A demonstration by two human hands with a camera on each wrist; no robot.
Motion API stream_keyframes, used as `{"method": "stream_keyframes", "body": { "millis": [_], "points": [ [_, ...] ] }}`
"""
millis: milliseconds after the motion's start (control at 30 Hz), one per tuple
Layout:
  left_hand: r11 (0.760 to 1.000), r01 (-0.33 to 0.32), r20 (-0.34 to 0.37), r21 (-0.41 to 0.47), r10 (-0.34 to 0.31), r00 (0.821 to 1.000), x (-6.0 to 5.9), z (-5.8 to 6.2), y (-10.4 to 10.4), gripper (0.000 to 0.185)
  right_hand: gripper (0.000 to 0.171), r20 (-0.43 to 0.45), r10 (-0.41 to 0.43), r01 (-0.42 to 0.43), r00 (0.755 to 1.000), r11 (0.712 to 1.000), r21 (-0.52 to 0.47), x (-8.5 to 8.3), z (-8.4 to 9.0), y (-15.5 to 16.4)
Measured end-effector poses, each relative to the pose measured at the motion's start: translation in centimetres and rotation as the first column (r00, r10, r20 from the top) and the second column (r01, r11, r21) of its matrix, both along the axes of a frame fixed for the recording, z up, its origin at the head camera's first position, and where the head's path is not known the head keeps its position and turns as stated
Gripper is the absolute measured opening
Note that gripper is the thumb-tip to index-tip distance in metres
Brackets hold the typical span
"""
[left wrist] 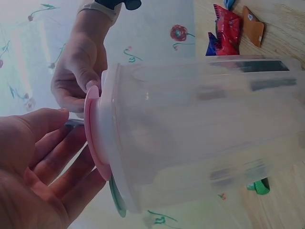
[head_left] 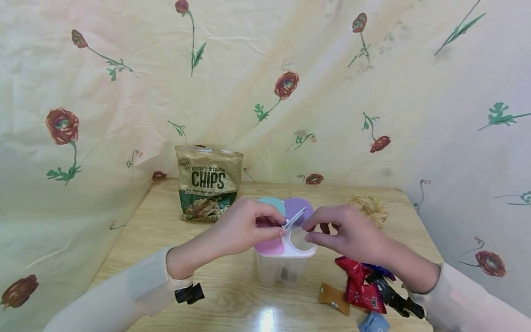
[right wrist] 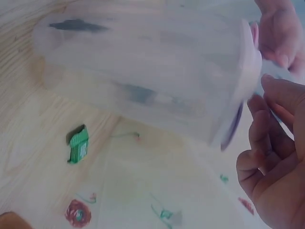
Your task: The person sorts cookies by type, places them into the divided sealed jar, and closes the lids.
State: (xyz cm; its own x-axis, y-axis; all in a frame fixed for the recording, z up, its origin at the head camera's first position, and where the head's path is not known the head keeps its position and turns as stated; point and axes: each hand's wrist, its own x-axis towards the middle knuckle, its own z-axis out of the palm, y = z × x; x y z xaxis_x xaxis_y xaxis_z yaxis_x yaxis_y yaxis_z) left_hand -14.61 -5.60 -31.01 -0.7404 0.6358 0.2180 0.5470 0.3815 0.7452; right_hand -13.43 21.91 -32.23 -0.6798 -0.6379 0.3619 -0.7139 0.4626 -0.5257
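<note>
Compartment container, translucent, stands at lower centre of the frame; my left hand pinches its raised lid flap, while my right hand's curled fingertips touch the white lid.

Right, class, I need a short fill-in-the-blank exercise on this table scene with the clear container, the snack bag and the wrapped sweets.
1. The word printed large on the snack bag is ____.
2. The clear container has flaps in pink, teal and ____.
3. The wrapped sweets lie nearest the person's ____ hand.
4. The left hand and right hand both work at the container's ____.

Missing words: chips; purple; right; lid
</note>
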Motion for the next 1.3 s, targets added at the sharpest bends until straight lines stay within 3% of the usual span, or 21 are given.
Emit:
{"method": "stream_keyframes", "body": {
  "millis": [167, 333, 467, 667, 1000, 1300],
  "points": [
    [1.0, -0.013, -0.001, -0.004, 0.013, 1.0, 0.1, 0.1, 0.0, 0.011, 0.02, 0.003, -0.063, 0.063, 0.998, 0.998, -0.019, -0.2, 0.1, 1.8],
    [1.0, -0.022, -0.006, -0.007, 0.022, 1.0, 0.0, 0.1, 0.0, 0.011, 0.018, 0.066, -0.128, 0.127, 0.99, 0.992, 0.019, -0.2, -0.7, 3.6],
    [1.0, -0.026, -0.03, -0.016, 0.026, 0.999, 0.0, 0.2, 0.0, 0.011, 0.012, 0.127, -0.163, 0.154, 0.978, 0.985, 0.084, -0.1, -2.2, 4.7],
    [0.999, -0.034, -0.064, -0.024, 0.032, 0.997, 0.0, 0.1, 0.1, 0.009, 0.011, 0.243, -0.147, 0.119, 0.959, 0.985, 0.126, 0.2, -5.4, 6.2],
    [0.999, -0.048, -0.029, 0.003, 0.048, 0.998, 0.1, 0.2, 0.1, 0.009, 0.013, 0.436, -0.085, 0.023, 0.896, 0.989, 0.146, 0.6, -11.0, 6.8],
    [0.998, -0.056, 0.011, 0.009, 0.056, 0.998, 0.1, 0.2, 0.2, 0.006, 0.021, 0.588, -0.025, -0.051, 0.808, 0.992, 0.113, 0.9, -13.3, 6.2]
  ]
}}
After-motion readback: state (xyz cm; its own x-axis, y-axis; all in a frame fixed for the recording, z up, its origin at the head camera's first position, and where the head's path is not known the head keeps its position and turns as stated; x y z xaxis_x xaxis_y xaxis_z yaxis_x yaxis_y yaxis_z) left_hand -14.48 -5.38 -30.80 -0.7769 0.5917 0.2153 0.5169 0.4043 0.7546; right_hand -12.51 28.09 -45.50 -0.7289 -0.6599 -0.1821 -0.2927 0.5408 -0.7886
